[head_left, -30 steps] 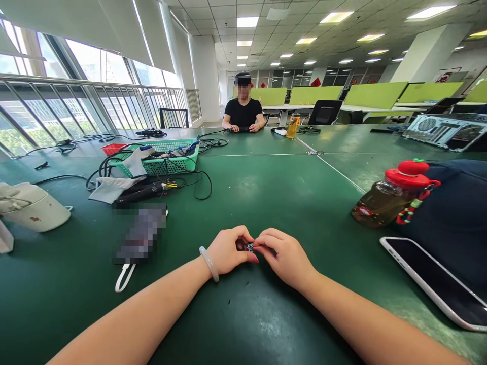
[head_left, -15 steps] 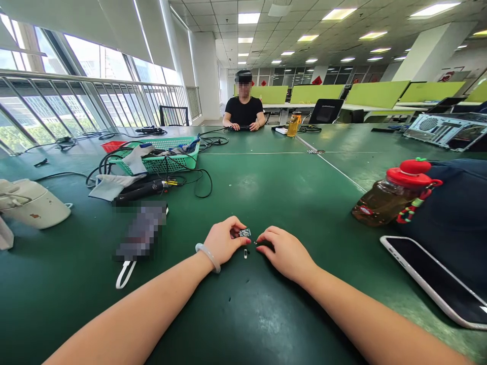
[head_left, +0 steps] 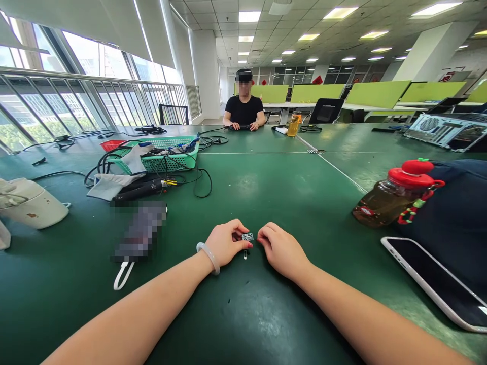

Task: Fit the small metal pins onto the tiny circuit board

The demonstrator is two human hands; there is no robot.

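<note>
Between the thumb and fingers of my left hand (head_left: 227,242) is a small, dark circuit board (head_left: 247,236) with pale markings. A pale bracelet circles that wrist. Just right of the board, my right hand (head_left: 282,248) is closed, thumb against the fingertips; whatever it pinches is hidden or too small to name. On the green tabletop (head_left: 243,319) below the board lies a tiny white-rimmed piece (head_left: 245,255), partly covered by my left thumb. Both hands stay low over the table, a narrow gap between them.
To the left lie a blurred phone (head_left: 141,233) and a green basket (head_left: 178,161) with cables and gloves. A drink bottle (head_left: 375,203) and a tablet (head_left: 433,279) are on the right. Across the table sits a person (head_left: 244,107); a computer case (head_left: 437,129) lies far right.
My right thumb and fingertips have come together, and the small bit seen at them is hidden now. The board in my left hand has shifted slightly right and down.
</note>
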